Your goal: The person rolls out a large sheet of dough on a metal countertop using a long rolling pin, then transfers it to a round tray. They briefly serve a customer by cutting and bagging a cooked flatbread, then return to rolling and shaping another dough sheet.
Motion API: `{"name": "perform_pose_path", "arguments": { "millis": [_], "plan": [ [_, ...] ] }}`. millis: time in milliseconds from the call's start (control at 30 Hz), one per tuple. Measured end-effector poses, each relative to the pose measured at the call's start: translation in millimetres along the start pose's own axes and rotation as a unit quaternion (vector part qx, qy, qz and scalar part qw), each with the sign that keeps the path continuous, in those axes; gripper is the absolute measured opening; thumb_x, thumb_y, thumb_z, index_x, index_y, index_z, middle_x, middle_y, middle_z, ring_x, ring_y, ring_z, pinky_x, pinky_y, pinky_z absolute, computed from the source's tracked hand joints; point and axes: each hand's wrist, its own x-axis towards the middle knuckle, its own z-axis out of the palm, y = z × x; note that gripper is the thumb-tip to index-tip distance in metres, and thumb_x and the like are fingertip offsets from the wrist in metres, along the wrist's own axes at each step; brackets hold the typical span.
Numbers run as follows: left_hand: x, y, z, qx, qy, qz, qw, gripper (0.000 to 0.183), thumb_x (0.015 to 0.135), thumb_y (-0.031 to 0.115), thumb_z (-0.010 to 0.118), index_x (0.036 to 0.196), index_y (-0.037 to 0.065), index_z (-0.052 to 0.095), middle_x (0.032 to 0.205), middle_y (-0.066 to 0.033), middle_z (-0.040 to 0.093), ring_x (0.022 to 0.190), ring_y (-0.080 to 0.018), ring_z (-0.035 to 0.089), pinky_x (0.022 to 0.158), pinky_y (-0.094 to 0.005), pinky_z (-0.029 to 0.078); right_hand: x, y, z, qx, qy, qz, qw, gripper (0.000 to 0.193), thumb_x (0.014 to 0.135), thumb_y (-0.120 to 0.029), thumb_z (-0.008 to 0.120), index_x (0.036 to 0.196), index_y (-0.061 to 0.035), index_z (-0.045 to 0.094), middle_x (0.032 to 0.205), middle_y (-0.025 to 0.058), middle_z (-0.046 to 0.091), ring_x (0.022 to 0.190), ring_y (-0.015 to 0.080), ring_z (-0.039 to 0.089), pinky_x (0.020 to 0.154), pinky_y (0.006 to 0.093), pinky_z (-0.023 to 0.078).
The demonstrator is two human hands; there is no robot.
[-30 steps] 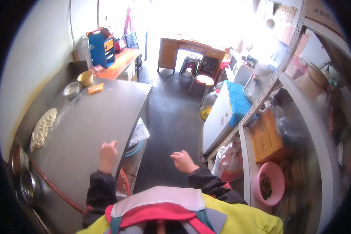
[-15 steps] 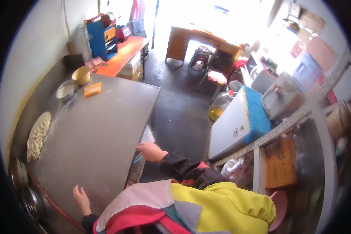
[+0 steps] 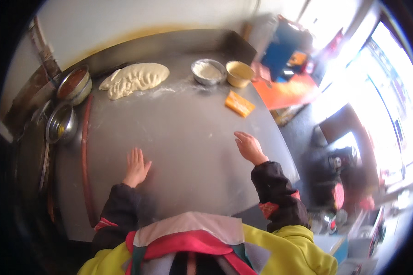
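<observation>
My left hand (image 3: 136, 167) is over the left middle of the steel table (image 3: 183, 169), fingers stretched out and nothing in it. To the right, my right hand (image 3: 249, 146) reaches over the table with its fingers extended, also empty. It is nearest to an orange flat packet (image 3: 239, 104). Along the back wall lies a large slab of pale dough (image 3: 140, 78), its front edge folded and lumpy. A metal bowl of white flour (image 3: 208, 71) stands right of the dough, beside a yellowish tub (image 3: 239, 74).
At the left stand a pot with reddish contents (image 3: 73, 85) and a steel bowl (image 3: 62, 123) with something yellow inside. A reddish-brown strip (image 3: 85, 160) runs along the table's left side. Beyond the right edge are an orange table (image 3: 289, 94) and a brown desk (image 3: 360, 137).
The view has swung left to face the table. My right hand has come from beside the table's edge to over its top. My left hand now lies farther in over the steel.
</observation>
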Motion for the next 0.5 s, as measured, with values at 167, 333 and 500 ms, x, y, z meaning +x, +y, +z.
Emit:
{"name": "perform_pose_path", "arguments": {
  "millis": [167,333,500],
  "plan": [
    [-13.9,4.1,26.1,0.006,0.064,0.001,0.998,0.075,0.088,0.034,0.048,0.141,-0.004,0.01,0.148,-0.0228,0.008,0.138,-0.035,0.008,0.11,-0.0478,0.007,176.0,63.4,18.7,-0.008,0.024,-0.127,0.992,0.027,0.082,-0.012,0.054,0.108,-0.0034,0.057,0.107,0.0166,0.06,0.097,0.0327,0.057,0.083,0.0394,0.047],
    [-18.6,11.2,10.2,0.031,0.086,0.002,0.996,0.073,0.085,0.032,0.055,0.138,-0.005,0.021,0.144,-0.024,0.02,0.134,-0.0362,0.019,0.11,-0.0469,0.014,336.8,115.9,82.6,-0.002,0.0,-0.022,1.0,0.041,0.08,-0.024,0.061,0.112,-0.0001,0.056,0.107,0.0218,0.059,0.098,0.0373,0.056,0.085,0.0417,0.046],
    [-8.0,14.0,9.0,0.029,0.059,-0.005,0.998,0.071,0.086,0.035,0.052,0.137,-0.005,0.024,0.144,-0.0228,0.022,0.134,-0.0347,0.02,0.109,-0.0469,0.015,416.0,192.0,160.6,-0.04,-0.04,-0.173,0.983,0.043,0.077,-0.026,0.062,0.114,-0.0031,0.058,0.098,0.025,0.062,0.098,0.0368,0.059,0.089,0.0399,0.044]
  ]
}}
